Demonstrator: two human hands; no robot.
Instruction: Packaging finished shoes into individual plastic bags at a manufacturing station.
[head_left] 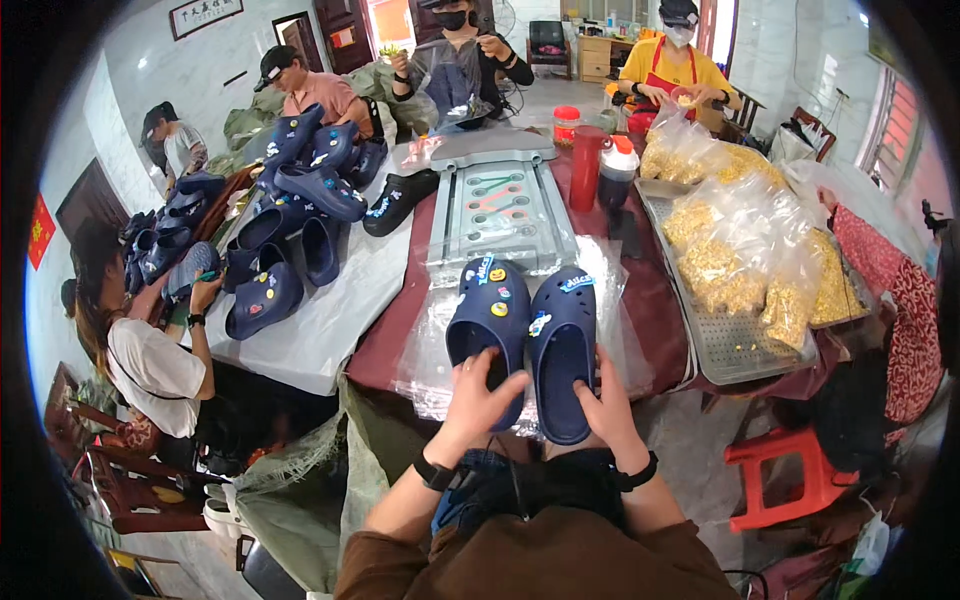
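Two navy clogs with small colourful charms stand side by side at the table's near edge, toes pointing away from me. My left hand [482,395] grips the left clog [497,300], its fingers inside the foot opening and its thumb stretched across the heel end. The right clog [563,340] is in my right hand [607,408], thumb on the insole and the other fingers partly hidden along the outer side. Under the toes lie clear plastic bags [430,350]. Just beyond is a grey plastic board [500,215] with green and red strips on it.
More navy clogs [265,300] are piled on the left, with a black clog [400,203] beside them. On the right, a metal tray [705,355] carries bags of yellow kernels [735,250]. A red cylinder [587,168] and a dark bottle [617,175] stand near it. Several co-workers surround the table.
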